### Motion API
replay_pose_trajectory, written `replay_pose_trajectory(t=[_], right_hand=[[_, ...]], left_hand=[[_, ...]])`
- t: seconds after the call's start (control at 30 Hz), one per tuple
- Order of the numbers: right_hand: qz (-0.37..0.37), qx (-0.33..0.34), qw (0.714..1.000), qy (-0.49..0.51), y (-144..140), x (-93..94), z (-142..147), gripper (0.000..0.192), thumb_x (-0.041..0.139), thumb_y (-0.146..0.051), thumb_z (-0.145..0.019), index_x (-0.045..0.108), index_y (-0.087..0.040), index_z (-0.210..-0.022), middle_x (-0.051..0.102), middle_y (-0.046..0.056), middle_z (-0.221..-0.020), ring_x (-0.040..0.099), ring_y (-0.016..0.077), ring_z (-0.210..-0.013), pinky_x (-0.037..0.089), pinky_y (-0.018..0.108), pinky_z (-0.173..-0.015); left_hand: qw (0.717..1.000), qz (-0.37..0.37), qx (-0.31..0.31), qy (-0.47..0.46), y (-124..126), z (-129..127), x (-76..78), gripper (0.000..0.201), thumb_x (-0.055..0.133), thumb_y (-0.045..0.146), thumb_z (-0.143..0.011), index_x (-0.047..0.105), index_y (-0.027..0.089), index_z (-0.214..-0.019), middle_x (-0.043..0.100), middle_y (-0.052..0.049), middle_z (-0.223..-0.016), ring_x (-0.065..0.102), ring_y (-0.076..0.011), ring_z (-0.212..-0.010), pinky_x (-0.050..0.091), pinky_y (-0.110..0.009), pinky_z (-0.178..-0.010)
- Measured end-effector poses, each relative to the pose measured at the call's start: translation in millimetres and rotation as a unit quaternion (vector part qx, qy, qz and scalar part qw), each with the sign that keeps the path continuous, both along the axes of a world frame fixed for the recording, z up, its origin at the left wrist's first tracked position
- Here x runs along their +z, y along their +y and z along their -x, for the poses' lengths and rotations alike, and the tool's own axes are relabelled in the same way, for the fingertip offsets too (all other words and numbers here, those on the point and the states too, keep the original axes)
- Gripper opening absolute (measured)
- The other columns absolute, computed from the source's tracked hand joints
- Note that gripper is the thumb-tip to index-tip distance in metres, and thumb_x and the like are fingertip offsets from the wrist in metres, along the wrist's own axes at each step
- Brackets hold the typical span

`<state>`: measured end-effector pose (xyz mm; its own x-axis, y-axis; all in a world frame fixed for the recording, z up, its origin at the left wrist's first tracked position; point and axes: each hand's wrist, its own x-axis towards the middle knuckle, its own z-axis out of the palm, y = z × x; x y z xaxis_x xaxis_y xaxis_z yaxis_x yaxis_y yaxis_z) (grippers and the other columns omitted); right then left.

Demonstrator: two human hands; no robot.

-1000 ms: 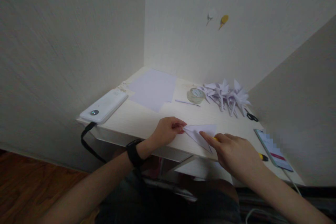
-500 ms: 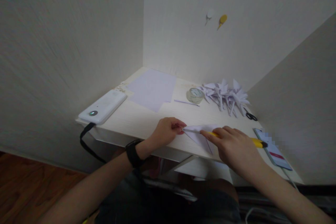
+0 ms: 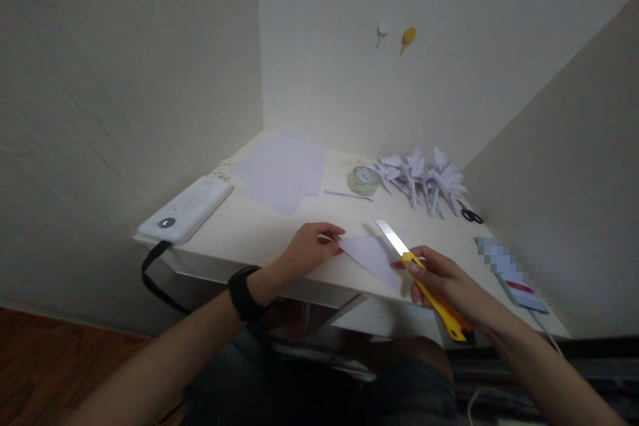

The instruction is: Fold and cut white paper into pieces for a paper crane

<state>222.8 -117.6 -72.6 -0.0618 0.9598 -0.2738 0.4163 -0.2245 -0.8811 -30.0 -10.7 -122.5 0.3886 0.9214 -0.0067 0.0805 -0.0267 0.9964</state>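
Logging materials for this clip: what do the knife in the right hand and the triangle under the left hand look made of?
Knife: seemingly yellow plastic handle, pale shiny blade, probably metal. Triangle: thin matte white paper, folded flat with sharp edges.

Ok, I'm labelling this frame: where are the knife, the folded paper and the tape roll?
knife (image 3: pixel 433 293): head view, yellow handle.
folded paper (image 3: pixel 369 254): head view, middle of the triangle.
tape roll (image 3: pixel 363 180): head view, top face.

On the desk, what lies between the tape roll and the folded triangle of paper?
In the head view, only a thin paper strip lies just before the tape roll; the desk is otherwise bare down to the folded triangle.
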Motion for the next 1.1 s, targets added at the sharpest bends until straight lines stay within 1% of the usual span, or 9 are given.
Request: replay_pose_trajectory(t=[0.1, 0.23, 0.37, 0.53, 0.7, 0.8, 0.97, 1.03, 1.1], right_hand=[[0.016, -0.047, 0.994, 0.102, 1.6, -9.8, 4.0, 0.044, 0.064, -0.055, -0.082, 0.056, -0.017, -0.104, 0.067, 0.004, -0.076, 0.058, 0.0127, -0.054, 0.040, 0.024, -0.049], [0.024, -0.068, 0.986, 0.151, 2.4, -12.5, 4.3, 0.040, 0.069, -0.049, -0.080, 0.056, -0.017, -0.100, 0.070, 0.007, -0.089, 0.058, 0.0100, -0.052, 0.041, 0.023, -0.047], [0.027, -0.088, 0.978, 0.186, 2.8, -13.8, 2.4, 0.035, 0.071, -0.044, -0.077, 0.054, -0.018, -0.094, 0.072, 0.010, -0.103, 0.059, 0.0084, -0.049, 0.042, 0.021, -0.044], [0.025, -0.100, 0.972, 0.210, 3.2, -16.5, 0.8, 0.029, 0.067, -0.039, -0.079, 0.051, -0.019, -0.093, 0.067, 0.014, -0.122, 0.060, 0.0079, -0.049, 0.043, 0.021, -0.042], [0.024, -0.071, 0.977, 0.197, 3.6, -15.9, -2.3, 0.024, 0.061, -0.038, -0.083, 0.049, -0.020, -0.091, 0.065, 0.015, -0.126, 0.057, 0.0075, -0.049, 0.043, 0.023, -0.042], [0.023, -0.055, 0.979, 0.197, 4.8, -19.4, -3.3, 0.025, 0.061, -0.040, -0.083, 0.049, -0.020, -0.092, 0.066, 0.014, -0.123, 0.056, 0.0075, -0.049, 0.042, 0.023, -0.042], [-0.038, -0.033, 0.986, 0.162, 3.9, -24.0, -6.8, 0.030, 0.058, -0.046, -0.085, 0.050, -0.019, -0.095, 0.068, 0.013, -0.115, 0.058, 0.0091, -0.050, 0.044, 0.024, -0.045], [-0.100, -0.023, 0.994, 0.045, -0.8, -20.8, -12.9, 0.032, 0.052, -0.049, -0.089, 0.053, -0.019, -0.101, 0.071, 0.011, -0.104, 0.061, 0.0123, -0.053, 0.046, 0.027, -0.049], [-0.177, -0.007, 0.974, -0.141, -8.0, -15.9, -21.9, 0.034, 0.046, -0.048, -0.094, 0.057, -0.020, -0.110, 0.073, 0.008, -0.095, 0.066, 0.0174, -0.063, 0.049, 0.029, -0.056]], left_hand=[[0.988, 0.109, -0.042, -0.104, -0.3, -4.9, 7.8, 0.027, 0.073, 0.010, -0.069, 0.071, 0.011, -0.096, 0.069, -0.007, -0.092, 0.066, -0.0158, -0.079, 0.055, -0.034, -0.082], [0.927, 0.274, -0.122, -0.227, 0.2, -16.1, 21.1, 0.021, 0.077, 0.024, -0.072, 0.068, 0.011, -0.085, 0.068, -0.009, -0.093, 0.066, -0.0165, -0.082, 0.055, -0.032, -0.083], [0.928, 0.268, -0.195, -0.173, -8.0, -29.5, 25.6, 0.035, 0.080, 0.036, -0.070, 0.070, 0.009, -0.090, 0.070, -0.010, -0.093, 0.065, -0.0165, -0.078, 0.054, -0.030, -0.077], [0.959, 0.214, -0.170, -0.076, -20.3, -35.0, 28.7, 0.037, 0.084, 0.035, -0.063, 0.072, 0.011, -0.088, 0.072, -0.010, -0.093, 0.067, -0.0173, -0.075, 0.054, -0.033, -0.081], [0.898, 0.322, -0.299, -0.030, 9.8, -33.4, 46.3, 0.038, 0.073, 0.040, -0.072, 0.073, 0.009, -0.094, 0.074, -0.018, -0.089, 0.071, -0.0281, -0.081, 0.055, -0.044, -0.081], [0.895, 0.280, -0.341, 0.061, 31.5, -43.7, 47.6, 0.027, 0.075, 0.032, -0.069, 0.075, 0.012, -0.086, 0.075, -0.014, -0.092, 0.071, -0.0257, -0.079, 0.056, -0.038, -0.074], [0.916, 0.094, -0.348, 0.179, 40.1, -61.6, 34.4, 0.023, 0.079, 0.024, -0.060, 0.076, 0.017, -0.081, 0.074, -0.004, -0.078, 0.065, -0.0178, -0.065, 0.051, -0.029, -0.062], [0.926, 0.002, -0.316, 0.208, 38.5, -62.7, 33.0, 0.023, 0.077, 0.025, -0.060, 0.076, 0.016, -0.081, 0.073, -0.003, -0.077, 0.063, -0.0169, -0.065, 0.048, -0.027, -0.061], [0.931, -0.084, -0.267, 0.236, 37.3, -60.9, 34.0, 0.022, 0.074, 0.027, -0.062, 0.075, 0.015, -0.081, 0.072, -0.003, -0.077, 0.061, -0.0168, -0.067, 0.045, -0.025, -0.061]])
